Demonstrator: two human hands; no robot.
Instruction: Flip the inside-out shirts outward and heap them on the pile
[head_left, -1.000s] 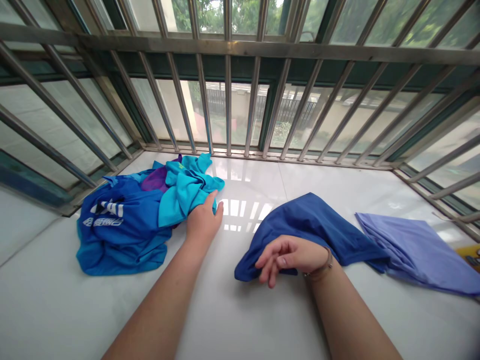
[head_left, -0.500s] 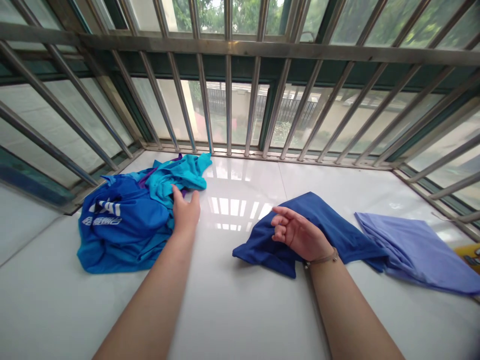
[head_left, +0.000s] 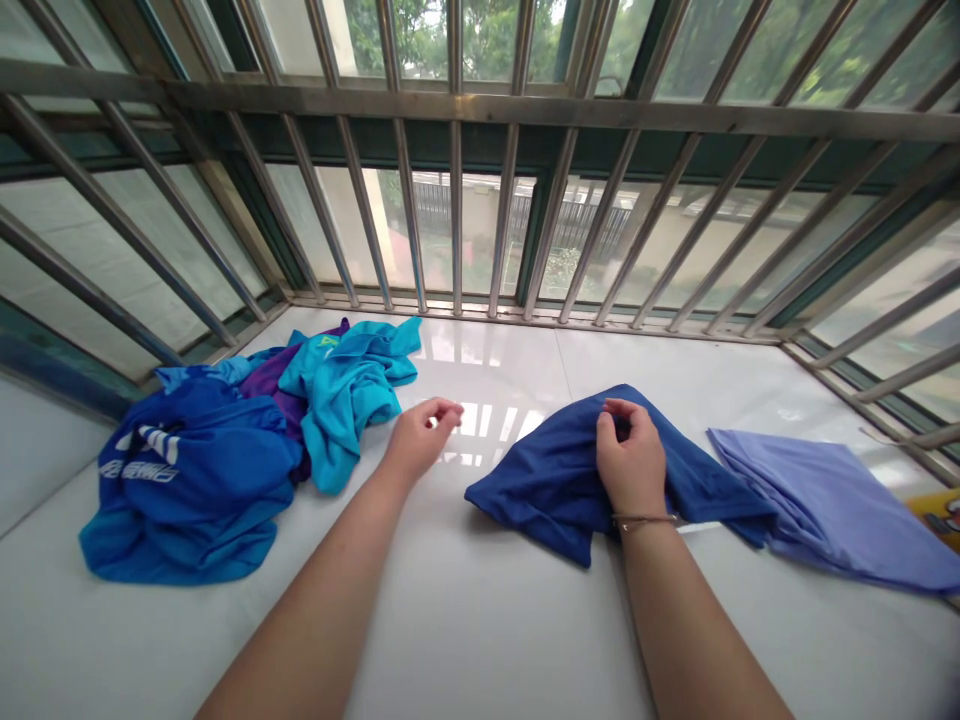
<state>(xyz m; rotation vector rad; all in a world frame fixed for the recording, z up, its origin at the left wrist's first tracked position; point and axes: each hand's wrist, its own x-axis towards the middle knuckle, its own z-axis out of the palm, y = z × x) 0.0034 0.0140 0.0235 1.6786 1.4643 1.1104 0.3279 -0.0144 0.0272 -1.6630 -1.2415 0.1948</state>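
A dark blue cloth (head_left: 555,475) lies crumpled in the middle of the white tiled ledge (head_left: 487,620). My right hand (head_left: 631,460) rests on top of it, fingers pinched on the fabric near its upper edge. My left hand (head_left: 420,440) hovers over the bare tile between that cloth and a pile of clothes at the left, fingers loosely curled and holding nothing. The pile holds a teal shirt (head_left: 345,395), a purple garment (head_left: 274,385) and a royal blue shirt with white print (head_left: 187,470).
A light periwinkle cloth (head_left: 840,510) lies flat at the right, touching the dark blue one. Metal window bars (head_left: 457,200) fence the ledge at the back and both sides. A yellow object (head_left: 941,510) shows at the right edge.
My left hand has pushed the clothes pile to the left, let go and drawn back toward the middle. My right hand turned over and pinched the top of the dark blue cloth.
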